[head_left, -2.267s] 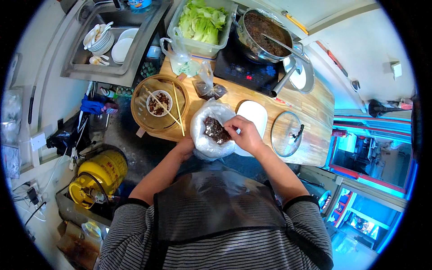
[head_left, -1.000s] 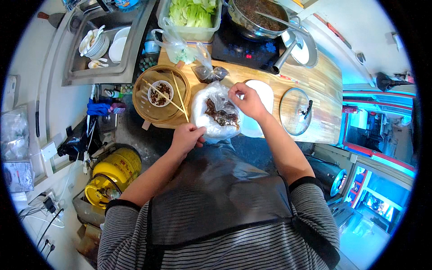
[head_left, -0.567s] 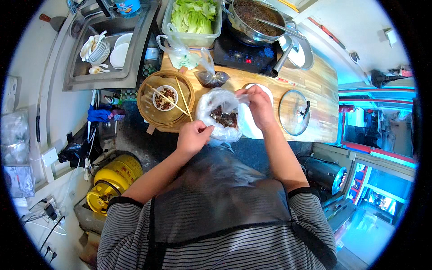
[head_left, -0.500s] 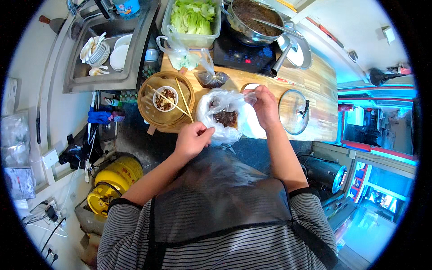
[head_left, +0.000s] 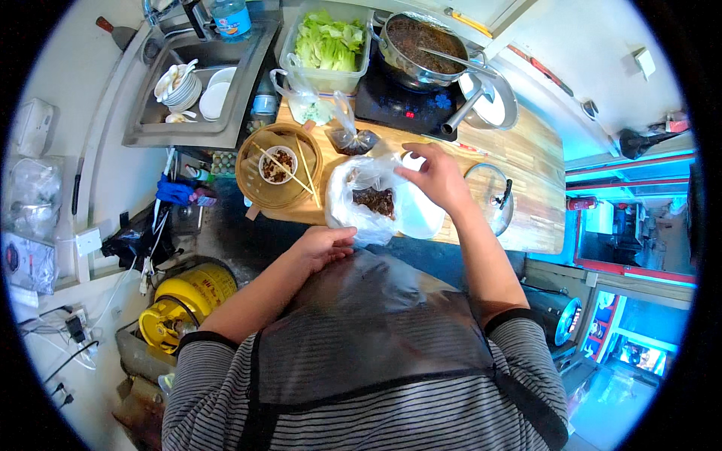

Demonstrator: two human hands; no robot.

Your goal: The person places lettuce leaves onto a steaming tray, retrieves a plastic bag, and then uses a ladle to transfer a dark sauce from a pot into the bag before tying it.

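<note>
A clear plastic bag [head_left: 342,214] sits at the table's near edge with its mouth spread wide, and dark brown food [head_left: 374,201] shows inside. What lies under the bag film is hidden. My left hand [head_left: 322,246] is at the bag's near left rim, thumb on top and fingers curled against the plastic. Over the right rim hovers my right hand [head_left: 436,177], thumb and forefinger apart. Beneath that hand is a smooth white thing [head_left: 423,214], partly covered. A tied bag of dark contents [head_left: 352,141] stands just behind.
A bamboo steamer [head_left: 252,184] at left holds a paper cup [head_left: 269,167] and chopsticks [head_left: 310,177]. Behind are a lettuce tub [head_left: 329,45], a pot [head_left: 421,49] on an induction cooker [head_left: 402,105] and a ladle [head_left: 470,109]. A glass lid [head_left: 489,199] lies right; a sink [head_left: 143,124] stands left.
My right hand has loosened its pinch on the bag's right rim, its fingers spreading. My left hand has slid down toward me along the near rim. The bag's mouth looks wider.
</note>
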